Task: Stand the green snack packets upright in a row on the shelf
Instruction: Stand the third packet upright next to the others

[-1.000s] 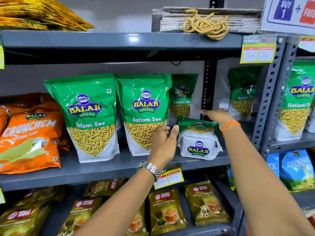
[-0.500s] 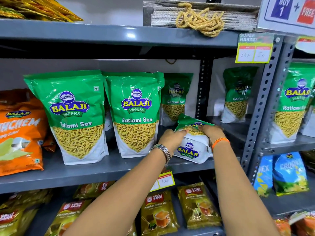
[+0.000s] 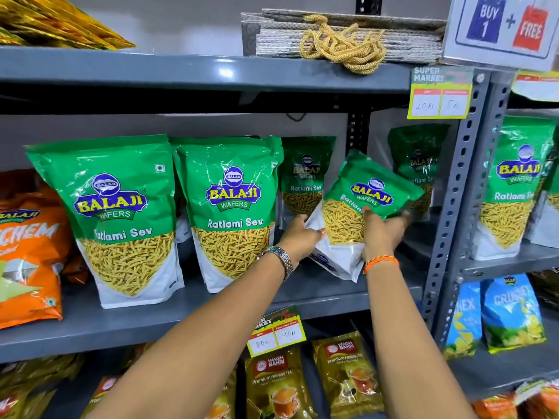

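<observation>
- Head view: both hands grip one green packet (image 3: 367, 207), the left hand (image 3: 299, 237) closed on its lower left edge, the right hand (image 3: 381, 229) closed under its right side.
- The packet's long axis tilts up to the right; its bottom corner sits near the shelf (image 3: 302, 294), below the hands.
- Two upright packets (image 3: 169, 213) stand left of the left hand, so righting means swinging the top leftward.

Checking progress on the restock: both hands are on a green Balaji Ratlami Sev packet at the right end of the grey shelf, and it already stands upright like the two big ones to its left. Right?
Not quite. The head view shows the green Balaji Ratlami Sev packet tilted, top leaning right, not upright. Both the left hand and right hand are on it, above the grey metal shelf.
</observation>
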Demonstrator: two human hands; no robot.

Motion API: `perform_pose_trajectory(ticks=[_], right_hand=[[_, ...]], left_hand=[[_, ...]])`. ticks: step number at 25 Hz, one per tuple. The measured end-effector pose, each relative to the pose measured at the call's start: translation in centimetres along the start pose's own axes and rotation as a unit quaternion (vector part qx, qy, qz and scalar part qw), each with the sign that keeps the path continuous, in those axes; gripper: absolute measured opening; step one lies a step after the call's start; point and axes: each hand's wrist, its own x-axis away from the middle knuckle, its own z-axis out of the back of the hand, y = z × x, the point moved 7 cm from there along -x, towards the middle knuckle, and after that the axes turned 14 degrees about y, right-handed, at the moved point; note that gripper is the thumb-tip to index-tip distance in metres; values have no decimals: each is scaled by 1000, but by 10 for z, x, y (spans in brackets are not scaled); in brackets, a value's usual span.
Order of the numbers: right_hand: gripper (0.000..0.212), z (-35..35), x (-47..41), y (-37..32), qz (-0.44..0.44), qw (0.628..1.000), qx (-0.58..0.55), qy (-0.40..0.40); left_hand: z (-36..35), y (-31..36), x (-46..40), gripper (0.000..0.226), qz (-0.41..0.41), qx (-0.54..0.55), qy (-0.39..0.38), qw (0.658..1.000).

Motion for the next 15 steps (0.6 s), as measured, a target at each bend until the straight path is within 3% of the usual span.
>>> perform_pose_trajectory(ticks=[4,9,12,15], right_hand=[[83,-20,3,-11,36,992,-89,-77],[84,-43,15,-19,94,958,-80,-259],[78,-46,18,-11,35,949,-72,-305],[45,-45,26,13,-103,932,-76,-340]], left_hand=[[2,-2,-9,75,-10,-18,35,999],[6,-23,-4,87,-52,-122,77,988],[9,-32,-5,90,-66,-131,90,985],[11,-34,-11,92,-58,-143,97,983]])
